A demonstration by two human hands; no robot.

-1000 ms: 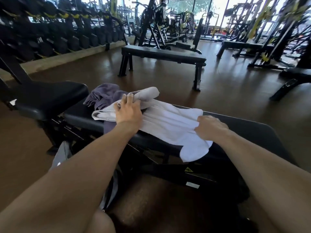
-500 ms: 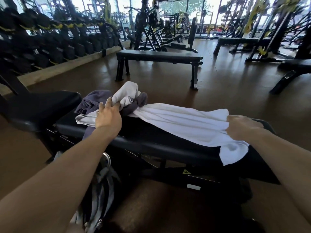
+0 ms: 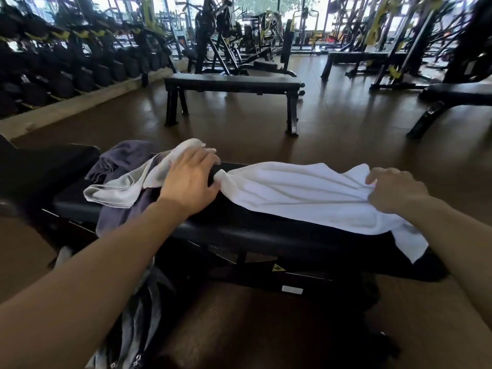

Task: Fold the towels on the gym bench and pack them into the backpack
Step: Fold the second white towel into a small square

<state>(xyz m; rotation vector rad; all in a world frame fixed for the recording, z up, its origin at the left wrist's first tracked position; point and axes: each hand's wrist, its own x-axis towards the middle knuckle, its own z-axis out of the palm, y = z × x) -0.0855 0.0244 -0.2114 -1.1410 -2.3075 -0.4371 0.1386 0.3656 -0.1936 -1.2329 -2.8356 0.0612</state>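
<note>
A white towel (image 3: 306, 193) lies stretched along the black gym bench (image 3: 239, 233), its right end hanging over the front edge. My right hand (image 3: 394, 190) pinches the towel's right end. My left hand (image 3: 189, 179) rests with fingers spread at the towel's left end, partly over a light grey towel (image 3: 117, 190). That grey towel lies bunched on a dark purple towel (image 3: 119, 158) at the bench's left. A grey backpack (image 3: 138, 315) stands on the floor under my left forearm, mostly hidden.
The bench's black seat pad (image 3: 40, 169) sits to the left. Another flat bench (image 3: 231, 83) stands a few steps ahead on the brown floor. A dumbbell rack (image 3: 66, 67) lines the left wall. Machines fill the back and right.
My right hand has pulled the white towel out to the right, so it now lies long and flat. My left hand let go of the bunched grey towel and opened flat.
</note>
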